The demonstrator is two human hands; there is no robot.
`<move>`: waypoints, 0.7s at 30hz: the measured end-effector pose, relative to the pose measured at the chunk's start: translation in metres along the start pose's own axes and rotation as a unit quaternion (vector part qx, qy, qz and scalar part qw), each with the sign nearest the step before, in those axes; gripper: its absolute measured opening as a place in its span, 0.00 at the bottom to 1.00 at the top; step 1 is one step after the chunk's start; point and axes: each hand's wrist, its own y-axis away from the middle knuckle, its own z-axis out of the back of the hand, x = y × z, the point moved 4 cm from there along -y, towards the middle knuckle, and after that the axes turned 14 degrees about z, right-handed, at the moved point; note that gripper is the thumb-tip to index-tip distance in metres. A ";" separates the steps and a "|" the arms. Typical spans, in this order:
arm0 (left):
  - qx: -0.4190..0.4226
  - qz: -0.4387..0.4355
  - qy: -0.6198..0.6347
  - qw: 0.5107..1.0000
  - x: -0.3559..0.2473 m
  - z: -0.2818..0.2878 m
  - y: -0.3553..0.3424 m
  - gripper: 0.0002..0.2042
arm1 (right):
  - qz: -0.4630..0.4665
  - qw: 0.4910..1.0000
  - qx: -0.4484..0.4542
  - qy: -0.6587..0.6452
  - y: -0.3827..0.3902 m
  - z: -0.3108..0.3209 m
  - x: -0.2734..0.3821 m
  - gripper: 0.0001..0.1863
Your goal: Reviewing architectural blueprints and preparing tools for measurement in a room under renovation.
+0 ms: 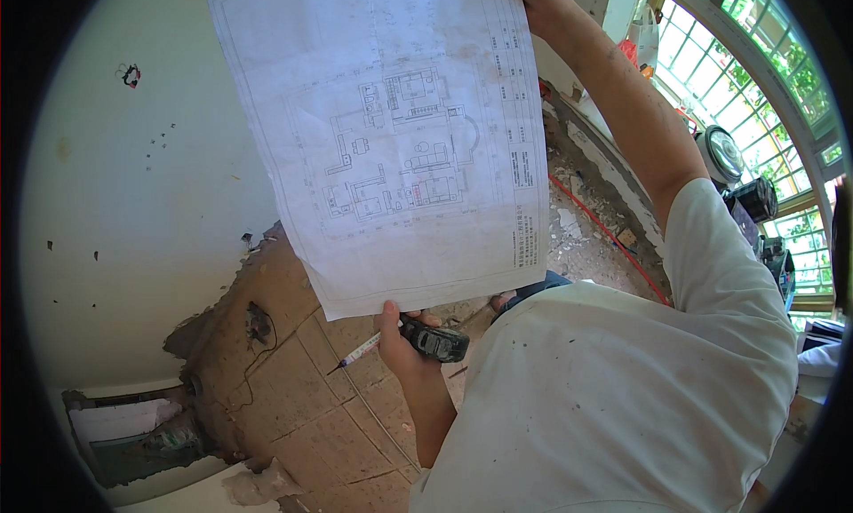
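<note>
A large creased paper sheet with a printed floor plan [311, 255] spreads across the upper middle, its lettering turned sideways. My right hand [538, 0], partly cut off by the frame's upper edge, grips the sheet's top right corner. Below the sheet is my left hand [402, 342], closed, its thumb against the paper's bottom edge. In that same hand are a slim white pen [360, 349] with a dark tip and a chunky black handheld tool [435, 341], whose exact kind I cannot make out. Some of the left fingers are hidden behind these.
A pale wall [115, 184] with small holes and loose wires stands left. Dusty floor tiles [329, 442] bear a dark cord [251, 371]. Rubble [569, 220] and a red line [613, 238] lie right, below a grilled window [702, 60] whose ledge holds dark objects [755, 198].
</note>
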 end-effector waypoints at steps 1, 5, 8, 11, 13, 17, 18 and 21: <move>-0.001 0.000 0.000 1.000 0.000 -0.001 0.001 0.09 | -0.001 1.000 0.000 -0.001 0.000 -0.004 0.000 0.13; 0.002 -0.003 0.006 1.000 -0.001 -0.002 0.002 0.09 | -0.048 0.989 -0.112 0.088 0.000 0.001 -0.003 0.13; 0.007 0.001 0.009 1.000 0.000 -0.001 0.001 0.09 | -0.043 0.991 -0.105 0.075 -0.001 0.006 -0.005 0.14; 0.010 0.003 0.014 1.000 0.001 0.001 0.000 0.09 | -0.044 0.991 -0.107 0.074 -0.001 0.004 -0.006 0.14; 0.014 0.006 0.016 1.000 0.001 0.001 0.000 0.09 | -0.049 0.990 -0.114 0.072 0.000 0.003 -0.005 0.15; 0.004 0.000 0.012 1.000 0.000 0.001 0.000 0.09 | -0.060 0.988 -0.110 0.086 0.002 -0.001 -0.005 0.15; 0.006 0.000 0.011 1.000 0.001 0.001 0.000 0.09 | -0.066 0.989 -0.114 0.072 0.002 -0.003 -0.006 0.15; -0.001 -0.002 0.003 1.000 0.000 0.001 0.000 0.09 | -0.059 0.988 -0.126 0.060 0.001 -0.005 -0.007 0.15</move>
